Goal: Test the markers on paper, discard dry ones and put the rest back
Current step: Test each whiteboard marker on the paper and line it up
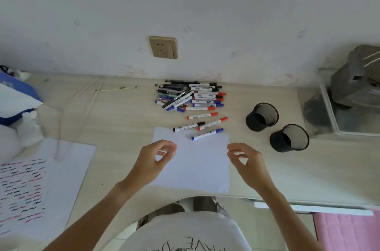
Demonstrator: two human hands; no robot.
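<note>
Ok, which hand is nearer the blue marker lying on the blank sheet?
Roughly even; the left hand looks marginally nearer. It hovers below-left of the blue marker, over the blank sheet. The right hand hovers below-right, at the sheet's right edge. Neither touches it.

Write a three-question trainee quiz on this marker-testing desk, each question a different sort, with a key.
1. True or false: the blank paper already has test strokes.
2. Which marker lies partly on that paper? A red-capped B blue-capped C black-capped
3. How many black mesh cups stand on the desk?

Key:
1. False; it is unmarked. Left hand and right hand hold nothing.
2. B, the blue-capped marker.
3. Two: far cup, near cup.
</note>
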